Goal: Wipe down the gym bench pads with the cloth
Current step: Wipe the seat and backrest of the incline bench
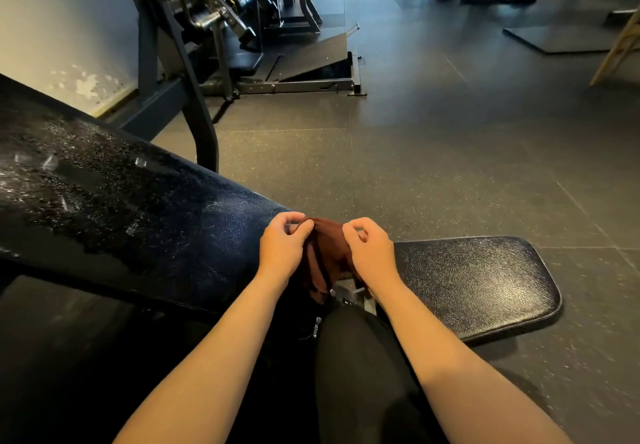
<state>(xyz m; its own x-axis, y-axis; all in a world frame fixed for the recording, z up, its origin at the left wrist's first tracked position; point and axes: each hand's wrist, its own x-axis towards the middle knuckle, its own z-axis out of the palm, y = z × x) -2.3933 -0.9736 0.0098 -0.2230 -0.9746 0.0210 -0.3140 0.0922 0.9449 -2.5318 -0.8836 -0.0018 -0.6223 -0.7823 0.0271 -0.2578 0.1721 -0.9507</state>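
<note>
Nearby, machine [207, 17] behind backrest pad [121, 201].

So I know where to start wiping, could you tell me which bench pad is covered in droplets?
The long inclined pad on the left; the short seat pad shows none.

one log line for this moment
left hand: pinches cloth | right hand: holds cloth | back pad: droplets, not yet wiped
</note>
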